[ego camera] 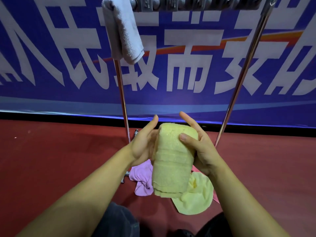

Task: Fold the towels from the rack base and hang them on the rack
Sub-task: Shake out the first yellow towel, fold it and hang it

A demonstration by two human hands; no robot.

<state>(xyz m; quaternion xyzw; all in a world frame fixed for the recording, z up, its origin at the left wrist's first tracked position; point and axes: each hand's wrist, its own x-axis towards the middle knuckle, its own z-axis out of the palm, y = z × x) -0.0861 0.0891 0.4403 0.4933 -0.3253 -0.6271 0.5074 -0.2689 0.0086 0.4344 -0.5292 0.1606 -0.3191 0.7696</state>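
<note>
I hold a folded pale yellow towel (172, 161) upright in front of me, between both hands. My left hand (145, 142) presses its left side, mostly behind the fabric. My right hand (196, 144) grips its right edge, thumb on the front face. A white towel (122, 29) hangs folded over the left end of the rack's top bar (188, 5). On the floor by the rack base lie a crumpled pink towel (142, 178) and a second yellow towel (196, 197), partly hidden by the one I hold.
The rack's two chrome uprights, the left upright (122, 93) and the right upright (239, 82), stand on red floor (51, 159). A blue banner (188, 48) with white characters fills the wall behind. My dark trouser knees (118, 221) show at the bottom.
</note>
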